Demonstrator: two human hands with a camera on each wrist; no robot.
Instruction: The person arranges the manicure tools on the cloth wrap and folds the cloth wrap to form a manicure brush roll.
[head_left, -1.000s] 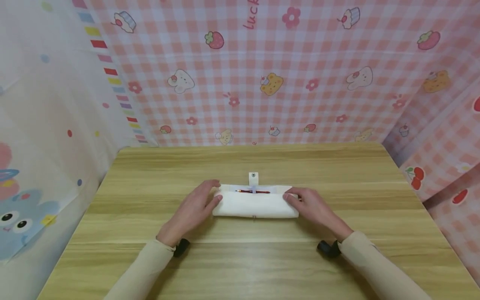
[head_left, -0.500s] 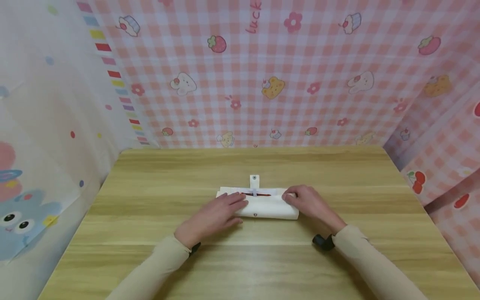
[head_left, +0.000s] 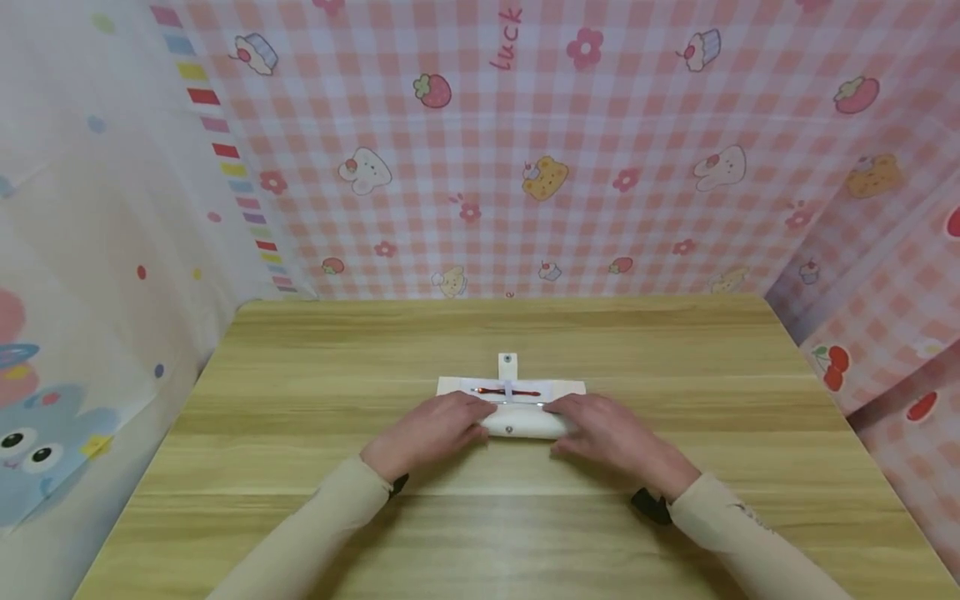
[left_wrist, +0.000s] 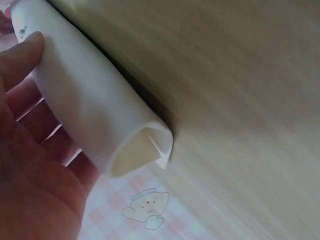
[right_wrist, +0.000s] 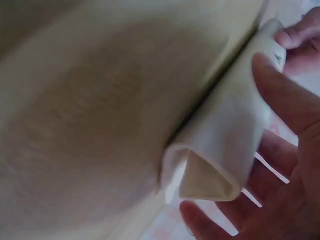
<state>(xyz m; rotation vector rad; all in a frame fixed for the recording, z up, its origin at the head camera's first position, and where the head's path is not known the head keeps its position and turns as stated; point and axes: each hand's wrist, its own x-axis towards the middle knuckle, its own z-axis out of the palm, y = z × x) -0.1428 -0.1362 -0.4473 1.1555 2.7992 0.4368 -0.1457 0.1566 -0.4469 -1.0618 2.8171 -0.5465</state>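
Observation:
A white roll-up pouch [head_left: 525,423] lies across the middle of the table, its near part rolled into a tube. My left hand [head_left: 435,427] and right hand [head_left: 609,432] hold this tube from either side, fingers over the far side and thumbs on the near side. In the left wrist view the hollow end of the pouch [left_wrist: 90,85] shows beside my palm; its other end shows in the right wrist view. Beyond the tube, on the flat part, lies a slim red pen-like stick [head_left: 517,392] under a small loop. A strap [head_left: 507,367] with a metal snap points away from me.
The wood-grain table [head_left: 495,533] reaches back to a pink checked curtain [head_left: 480,133] with cartoon prints. A white printed cloth [head_left: 97,250] hangs along the left side. Black wrist cameras [head_left: 651,506] sit below the hands.
My left hand has moved right from the pouch's left edge onto its roll, and my right hand has moved inward. The near part is rolled further, and the stick shows more fully than half a second ago.

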